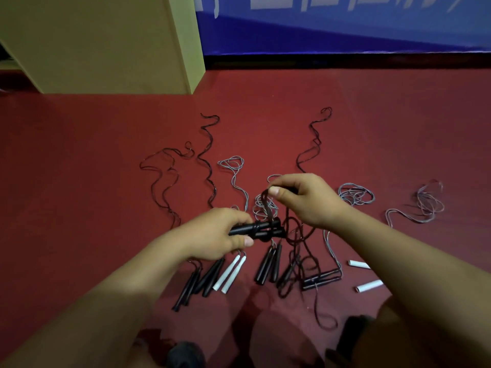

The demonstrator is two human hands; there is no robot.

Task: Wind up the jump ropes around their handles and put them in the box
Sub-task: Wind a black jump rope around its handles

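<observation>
My left hand (212, 233) grips a pair of black jump-rope handles (261, 229) held sideways above the red floor. A few turns of black rope wrap round them. My right hand (305, 199) pinches that black rope (265, 205) just above the handles, and the loose rest (316, 296) hangs down to the floor. Several other jump ropes lie in a row below: black-handled pairs (268, 266) and a white-handled pair (229, 273), their cords trailing away. The box is a large yellow-green box (106, 43) at the far left.
Two separate white handles (369, 285) with grey cord coils (356, 193) lie to the right. A blue wall banner (345, 25) runs along the back. My knees and shoes (186, 354) fill the bottom edge.
</observation>
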